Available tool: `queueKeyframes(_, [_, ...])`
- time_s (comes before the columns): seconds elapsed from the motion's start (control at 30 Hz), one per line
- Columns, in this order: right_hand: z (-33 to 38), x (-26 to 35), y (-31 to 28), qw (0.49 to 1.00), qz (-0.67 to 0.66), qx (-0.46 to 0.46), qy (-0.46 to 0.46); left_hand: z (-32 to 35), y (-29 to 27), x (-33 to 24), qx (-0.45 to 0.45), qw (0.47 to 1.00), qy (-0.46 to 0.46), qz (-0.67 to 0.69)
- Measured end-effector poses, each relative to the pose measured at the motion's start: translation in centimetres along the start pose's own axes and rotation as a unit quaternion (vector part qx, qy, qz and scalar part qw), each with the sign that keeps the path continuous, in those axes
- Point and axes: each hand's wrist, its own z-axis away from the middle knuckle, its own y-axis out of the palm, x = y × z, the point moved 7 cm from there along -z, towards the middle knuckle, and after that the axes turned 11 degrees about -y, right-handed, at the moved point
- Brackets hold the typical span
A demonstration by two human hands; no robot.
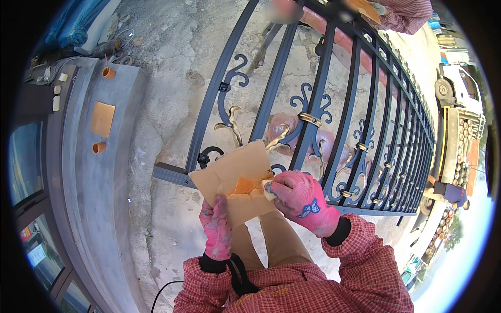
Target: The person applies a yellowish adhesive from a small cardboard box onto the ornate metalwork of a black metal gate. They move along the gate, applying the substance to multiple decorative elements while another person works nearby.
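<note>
A torn piece of brown cardboard (240, 177) is held in front of my body by my pink-gloved left hand (216, 229), its fingers closed on the lower left edge. A wet-looking orange-brown patch (245, 185) lies in the middle of the cardboard. My right hand (305, 202), also in a pink glove, pinches a small pale pad (269, 190) against the cardboard's right side, beside the patch. Just beyond both hands lies a dark metal railing (271, 83) with scrolls, its leaf ornament (229, 125) and collar (310, 120) coloured gold.
On the grey ledge (125, 99) at left sit a cardboard square (103, 119) and two orange-brown cups (108, 73). A co-worker's checked sleeve (407, 15) shows at the far top right. Another person (450, 193) stands by a loaded truck (459, 88). A black cable (162, 289) lies lower left.
</note>
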Motion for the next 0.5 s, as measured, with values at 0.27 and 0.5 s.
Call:
queueKeyframes(0.27, [1.1, -13.4, -5.2, 0.977, 0.044, -0.148, 0.146, -0.1, 0.5, -0.2, -0.035, 0.999, -0.015, 0.004])
queueKeyframes(0.5, [-0.5, -17.8, -3.5, 0.987, 0.095, -0.037, 0.123, 0.4, 1.3, 0.3, -0.065, 0.997, -0.025, 0.01])
